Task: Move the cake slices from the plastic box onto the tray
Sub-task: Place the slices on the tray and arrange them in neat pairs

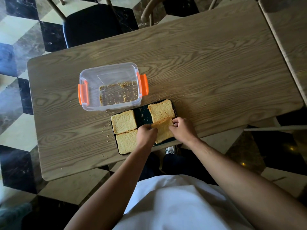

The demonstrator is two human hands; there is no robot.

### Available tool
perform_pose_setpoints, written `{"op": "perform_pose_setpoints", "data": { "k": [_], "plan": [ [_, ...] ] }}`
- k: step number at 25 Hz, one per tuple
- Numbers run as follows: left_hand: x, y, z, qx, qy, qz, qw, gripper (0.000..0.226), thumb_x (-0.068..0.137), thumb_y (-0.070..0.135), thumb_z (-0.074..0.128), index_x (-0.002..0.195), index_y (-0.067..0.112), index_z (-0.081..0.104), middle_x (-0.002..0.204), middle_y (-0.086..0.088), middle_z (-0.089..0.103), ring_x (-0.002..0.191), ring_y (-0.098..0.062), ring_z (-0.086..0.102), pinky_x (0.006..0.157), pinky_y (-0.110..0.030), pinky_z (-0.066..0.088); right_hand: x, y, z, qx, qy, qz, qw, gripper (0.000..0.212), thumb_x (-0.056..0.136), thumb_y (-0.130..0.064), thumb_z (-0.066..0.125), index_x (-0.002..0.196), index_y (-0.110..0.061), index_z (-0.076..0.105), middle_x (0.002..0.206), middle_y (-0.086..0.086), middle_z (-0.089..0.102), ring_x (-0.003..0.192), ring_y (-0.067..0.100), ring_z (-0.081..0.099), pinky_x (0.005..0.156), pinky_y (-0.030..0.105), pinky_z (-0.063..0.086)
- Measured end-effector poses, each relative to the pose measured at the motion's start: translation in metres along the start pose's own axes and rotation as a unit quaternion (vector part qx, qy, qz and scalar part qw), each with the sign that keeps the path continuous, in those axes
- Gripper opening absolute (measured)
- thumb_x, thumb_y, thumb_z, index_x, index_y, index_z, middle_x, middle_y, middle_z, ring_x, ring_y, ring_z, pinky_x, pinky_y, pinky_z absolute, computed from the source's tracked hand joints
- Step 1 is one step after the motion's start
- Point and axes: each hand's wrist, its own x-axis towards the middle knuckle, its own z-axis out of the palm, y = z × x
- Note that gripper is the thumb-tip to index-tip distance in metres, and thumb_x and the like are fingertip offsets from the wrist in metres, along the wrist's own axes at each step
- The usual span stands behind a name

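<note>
Both hands [163,130] grip one cake slice [163,130] over tray [143,116].

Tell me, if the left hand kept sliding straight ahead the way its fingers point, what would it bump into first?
Probably the cake slice that the left hand already grips with the right hand.

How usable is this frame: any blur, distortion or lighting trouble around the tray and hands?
Head view: wide-angle bowing curves the table edges; lighting is dim, the floor corners darkest; the tray, cake slices, left hand and right hand are reasonably sharp; faint glare on the plastic box.
</note>
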Motion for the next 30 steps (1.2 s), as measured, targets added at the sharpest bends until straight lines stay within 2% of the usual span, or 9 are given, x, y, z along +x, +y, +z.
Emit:
{"op": "perform_pose_setpoints", "data": {
  "k": [2,5,9,13,16,22,25,27,30],
  "plan": [
    [-0.002,-0.001,-0.001,0.005,-0.010,-0.001,1.000,0.014,0.078,0.009,0.057,0.074,0.001,0.068,0.058,-0.004,0.054,0.050,-0.019,0.045,0.051,-0.025,0.034,-0.002,0.003,0.002,0.020,-0.015,0.028,0.999,0.040,0.084,-0.031,0.065,0.118,-0.010,0.066,0.111,0.008,0.070,0.096,0.024,0.065,0.076,0.027,0.046],
    [-0.005,0.001,0.001,0.012,-0.038,-0.007,0.999,0.014,0.082,0.011,0.057,0.073,0.010,0.067,0.053,0.001,0.049,0.045,-0.015,0.039,0.045,-0.021,0.029,-0.004,0.006,0.002,0.021,-0.017,0.041,0.999,0.043,0.085,-0.032,0.063,0.122,-0.010,0.064,0.118,0.009,0.069,0.105,0.026,0.065,0.084,0.030,0.048],
    [-0.003,0.007,0.007,0.002,-0.041,-0.018,0.999,0.010,0.080,0.012,0.061,0.078,0.005,0.068,0.064,-0.008,0.054,0.059,-0.021,0.047,0.057,-0.030,0.036,-0.005,0.007,-0.002,-0.006,0.013,0.032,0.999,0.047,0.086,-0.033,0.062,0.127,-0.009,0.062,0.125,0.012,0.063,0.110,0.028,0.062,0.088,0.032,0.048],
    [-0.006,0.005,0.009,0.032,-0.009,0.012,0.999,0.012,0.076,0.012,0.056,0.064,0.012,0.058,0.057,-0.005,0.054,0.054,-0.022,0.046,0.052,-0.027,0.034,-0.008,0.007,-0.002,0.000,0.049,-0.007,0.999,0.044,0.085,-0.029,0.063,0.126,-0.011,0.061,0.123,0.012,0.057,0.105,0.027,0.060,0.087,0.033,0.049],
    [-0.009,0.000,0.008,0.048,-0.016,0.015,0.999,0.015,0.073,0.011,0.052,0.061,0.007,0.059,0.056,-0.006,0.055,0.053,-0.023,0.046,0.052,-0.027,0.034,-0.010,0.009,0.000,-0.010,0.025,-0.027,0.999,0.048,0.087,-0.030,0.064,0.130,-0.010,0.059,0.122,0.011,0.055,0.105,0.025,0.059,0.085,0.028,0.044],
    [-0.006,0.000,0.009,0.039,-0.044,0.000,0.998,0.019,0.072,0.005,0.049,0.073,-0.005,0.066,0.061,-0.009,0.056,0.059,-0.022,0.050,0.057,-0.031,0.039,-0.008,0.014,-0.001,-0.028,0.012,-0.024,0.999,0.051,0.087,-0.031,0.063,0.132,-0.007,0.058,0.125,0.013,0.054,0.110,0.027,0.057,0.092,0.029,0.044],
    [-0.007,-0.001,0.005,0.022,-0.051,0.000,0.998,0.017,0.071,0.005,0.050,0.068,0.005,0.067,0.064,-0.010,0.061,0.062,-0.025,0.056,0.059,-0.033,0.042,-0.008,0.012,0.000,-0.035,0.011,-0.023,0.999,0.052,0.088,-0.033,0.063,0.133,-0.007,0.057,0.127,0.013,0.053,0.111,0.027,0.057,0.089,0.027,0.042],
    [-0.010,-0.001,-0.001,0.013,-0.046,0.000,0.999,0.016,0.074,0.007,0.053,0.077,0.008,0.069,0.067,-0.009,0.065,0.059,-0.024,0.057,0.057,-0.031,0.042,-0.009,0.010,0.000,-0.043,0.013,-0.023,0.999,0.052,0.089,-0.033,0.062,0.134,-0.008,0.056,0.128,0.012,0.052,0.110,0.026,0.057,0.084,0.024,0.039],
    [-0.013,-0.007,-0.016,-0.020,-0.036,0.003,0.999,0.037,0.085,0.008,0.057,0.121,0.008,0.065,0.086,-0.007,0.071,0.057,-0.014,0.057,0.051,-0.024,0.044,-0.011,0.004,-0.001,-0.030,0.031,-0.038,0.998,0.048,0.089,-0.028,0.063,0.133,-0.009,0.057,0.127,0.010,0.052,0.103,0.023,0.057,0.079,0.023,0.040]
  ]
}}
